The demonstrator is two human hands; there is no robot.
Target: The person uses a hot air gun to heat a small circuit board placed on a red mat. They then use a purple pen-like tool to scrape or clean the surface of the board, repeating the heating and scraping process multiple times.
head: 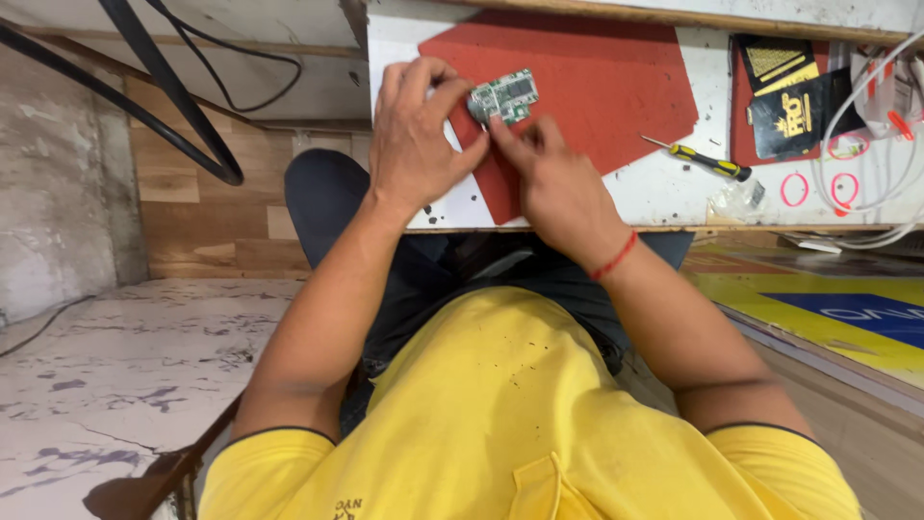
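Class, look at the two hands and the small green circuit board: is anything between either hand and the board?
Nothing visible is. The left hand and the right hand both already grip the circuit board with their fingers, holding it over the red mat. The yellow-handled screwdriver lies apart on the mat's right.

I am holding a green circuit board (503, 96) with silver patches between my left hand (416, 135) and right hand (553, 183). Under my hands a red mat (597, 77) is lying on a white table (664, 188) speckled with dark spots. I am wearing a red thread (614, 258) on my right wrist and a yellow shirt (500, 414). Right of my hands a screwdriver (701, 160) is showing a yellow and black handle, with pink rings (795, 189) beyond it.
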